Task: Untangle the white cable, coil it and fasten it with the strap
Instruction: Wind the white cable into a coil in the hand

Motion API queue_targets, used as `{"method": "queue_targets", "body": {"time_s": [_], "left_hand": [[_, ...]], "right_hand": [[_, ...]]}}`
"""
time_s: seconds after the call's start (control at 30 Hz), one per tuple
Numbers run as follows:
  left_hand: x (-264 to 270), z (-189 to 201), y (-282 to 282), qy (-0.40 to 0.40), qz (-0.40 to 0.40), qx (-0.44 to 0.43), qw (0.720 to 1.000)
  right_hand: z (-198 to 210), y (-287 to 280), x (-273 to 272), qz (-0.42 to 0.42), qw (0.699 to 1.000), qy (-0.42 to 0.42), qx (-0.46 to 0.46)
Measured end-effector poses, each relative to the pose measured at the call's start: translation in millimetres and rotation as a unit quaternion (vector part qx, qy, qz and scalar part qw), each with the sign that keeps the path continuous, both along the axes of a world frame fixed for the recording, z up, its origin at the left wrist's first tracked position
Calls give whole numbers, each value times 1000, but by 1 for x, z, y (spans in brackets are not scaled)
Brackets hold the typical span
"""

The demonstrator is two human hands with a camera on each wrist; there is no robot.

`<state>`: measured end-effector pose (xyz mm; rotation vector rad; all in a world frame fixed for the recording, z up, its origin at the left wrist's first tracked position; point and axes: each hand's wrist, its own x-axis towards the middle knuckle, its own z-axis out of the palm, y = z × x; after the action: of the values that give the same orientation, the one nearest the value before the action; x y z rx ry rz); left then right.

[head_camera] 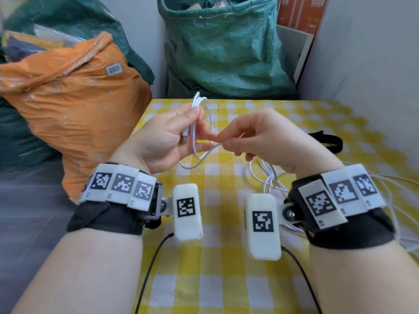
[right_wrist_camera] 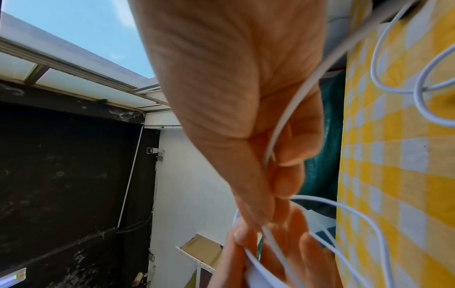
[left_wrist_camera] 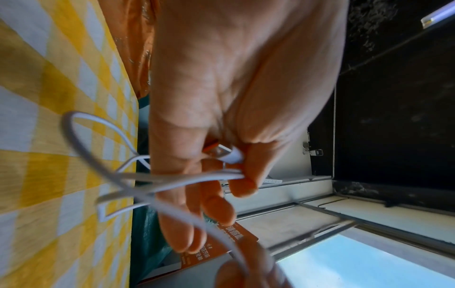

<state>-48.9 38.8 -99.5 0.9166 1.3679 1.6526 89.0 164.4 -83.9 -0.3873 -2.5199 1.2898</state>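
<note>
Your left hand (head_camera: pixel 169 137) is up above the desk (head_camera: pixel 226 279), and its fingers (left_wrist_camera: pixel 243 175) are curled round a small bunch of loops of the white cable (head_camera: pixel 199 105). The thumb pins the loops against the other fingers. One plug (left_wrist_camera: pixel 225 155) of the cable lies in the same hand, tucked under the thumb, and it shows an orange bit inside.

Your right hand (head_camera: pixel 263 134) is just beside the left one, almost touching it. Its fingers (right_wrist_camera: pixel 290 155) pinch one strand of the cable between thumb and fingertips. From that pinch the strand dips in a loose loop under your left hand and comes back up to the bunch.

The rest of the cable is not coiled. It drops from your right hand and lies in loose loops on the desk, under and beside your right wrist, and some of it runs off toward the right edge.

The black strap (head_camera: pixel 326 141) lies flat on the desk behind your right hand, partly hidden by it. No hand touches it.

The desk has a yellow and white checked cloth (head_camera: pixel 226 177). Left of the desk an orange sack (head_camera: pixel 68 105) leans close to your left hand. Behind the desk stands a green sack (head_camera: pixel 224 48), full and open at the top, and more green sacks sit behind the orange one. An orange box (head_camera: pixel 301 12) stands by the wall on the right. Both wrists wear black bands with white marker blocks, and a thin black wire hangs from each.
</note>
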Motion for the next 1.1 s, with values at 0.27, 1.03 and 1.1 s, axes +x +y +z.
{"method": "queue_targets", "body": {"time_s": [0.27,1.03,1.1], "left_hand": [[8,-3,5,49,-52,-72,995],[-12,0,0,-241,-35,-9,970],[-13,1,-1,-229,-43,-14,972]], "right_hand": [[-1,2,-3,-26,992,116,-35],[-8,16,2,4,950,61,-305],[-8,17,3,1,952,61,-300]]}}
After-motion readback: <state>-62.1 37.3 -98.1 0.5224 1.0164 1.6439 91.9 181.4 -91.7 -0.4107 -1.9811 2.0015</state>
